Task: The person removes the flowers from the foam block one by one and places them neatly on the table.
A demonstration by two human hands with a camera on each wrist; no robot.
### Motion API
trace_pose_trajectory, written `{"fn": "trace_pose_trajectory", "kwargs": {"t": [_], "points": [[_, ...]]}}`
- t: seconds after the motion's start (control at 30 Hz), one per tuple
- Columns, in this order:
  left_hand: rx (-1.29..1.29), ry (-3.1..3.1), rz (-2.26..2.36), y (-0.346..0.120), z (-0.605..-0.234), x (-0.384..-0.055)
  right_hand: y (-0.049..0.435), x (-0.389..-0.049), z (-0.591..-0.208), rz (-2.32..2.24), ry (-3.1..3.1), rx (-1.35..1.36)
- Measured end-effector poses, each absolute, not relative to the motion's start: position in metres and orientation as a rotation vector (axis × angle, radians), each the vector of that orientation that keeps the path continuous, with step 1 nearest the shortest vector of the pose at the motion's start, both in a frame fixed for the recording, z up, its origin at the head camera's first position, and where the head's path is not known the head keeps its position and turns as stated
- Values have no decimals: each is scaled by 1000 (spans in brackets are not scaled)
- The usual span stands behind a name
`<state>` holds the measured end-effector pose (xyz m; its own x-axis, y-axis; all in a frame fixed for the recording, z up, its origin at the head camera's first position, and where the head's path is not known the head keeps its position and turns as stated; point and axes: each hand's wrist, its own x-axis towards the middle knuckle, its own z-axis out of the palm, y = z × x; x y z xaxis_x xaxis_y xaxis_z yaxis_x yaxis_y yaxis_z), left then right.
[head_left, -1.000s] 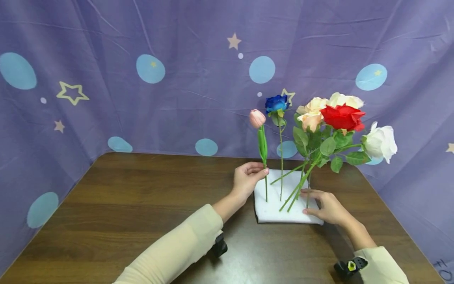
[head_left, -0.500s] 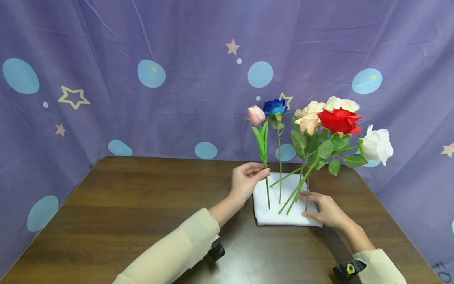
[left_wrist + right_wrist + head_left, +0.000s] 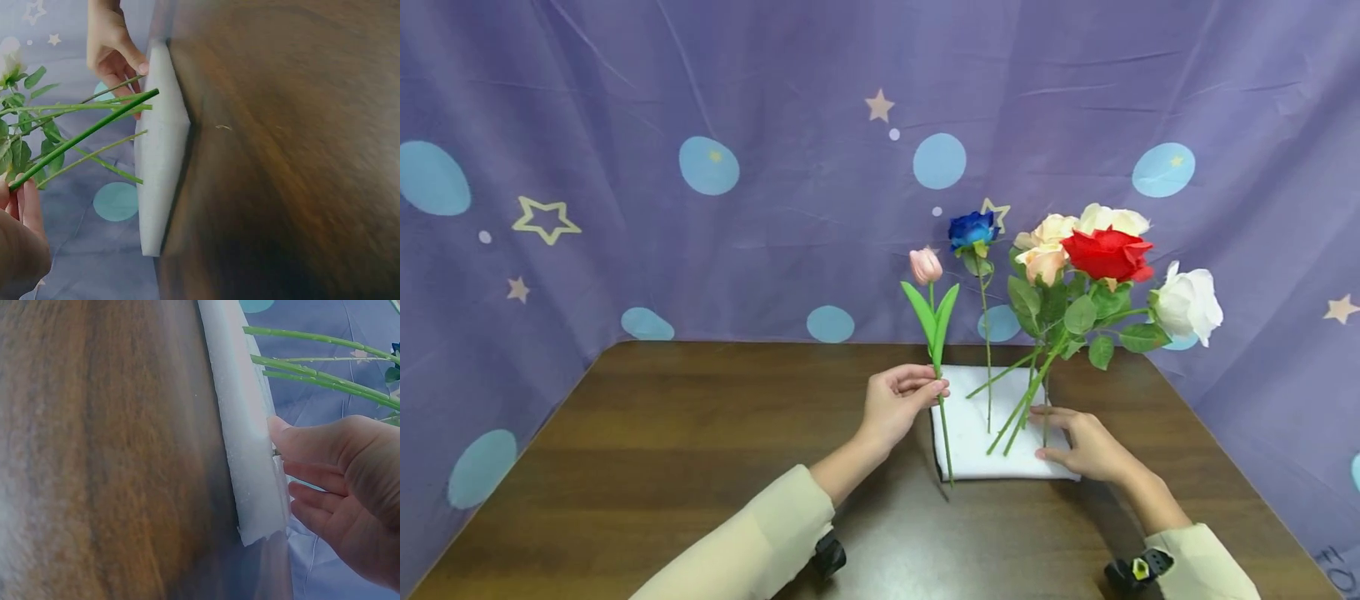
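My left hand pinches the stem of a pink tulip between thumb and fingertips. The tulip is nearly upright, its lower tip overlapping the front left edge of a white foam block. In the left wrist view the thick green stem slants across the thinner ones. My right hand rests on the foam's right side, thumb and fingers spread around the base of a thin stem. In the right wrist view the thumb presses on the foam's top. A blue rose stands in the foam behind the tulip.
A red rose, a white rose and peach blooms lean from the foam, their stems crossing near my right hand. The brown wooden table extends left and forward. A purple curtain hangs behind.
My left hand has drawn the tulip left and toward me, its stem end going from over the foam to the front edge. The right hand keeps its place.
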<state>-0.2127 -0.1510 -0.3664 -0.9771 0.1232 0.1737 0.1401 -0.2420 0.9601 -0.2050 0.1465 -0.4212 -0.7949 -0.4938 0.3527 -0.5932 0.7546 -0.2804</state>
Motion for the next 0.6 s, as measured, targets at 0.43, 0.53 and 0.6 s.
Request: {"fn": "trace_pose_trajectory", "kwargs": {"t": [0.43, 0.53, 0.6], "points": [[-240, -2162, -2478, -180, -374, -199, 147, -206, -422, 580, -2722, 841], [-216, -2207, -2501, -187, -377, -194, 147, -205, -422, 570, -2717, 852], [-205, -2247, -2503, -191, -378, -191, 147, -205, -421, 563, -2705, 862]]}}
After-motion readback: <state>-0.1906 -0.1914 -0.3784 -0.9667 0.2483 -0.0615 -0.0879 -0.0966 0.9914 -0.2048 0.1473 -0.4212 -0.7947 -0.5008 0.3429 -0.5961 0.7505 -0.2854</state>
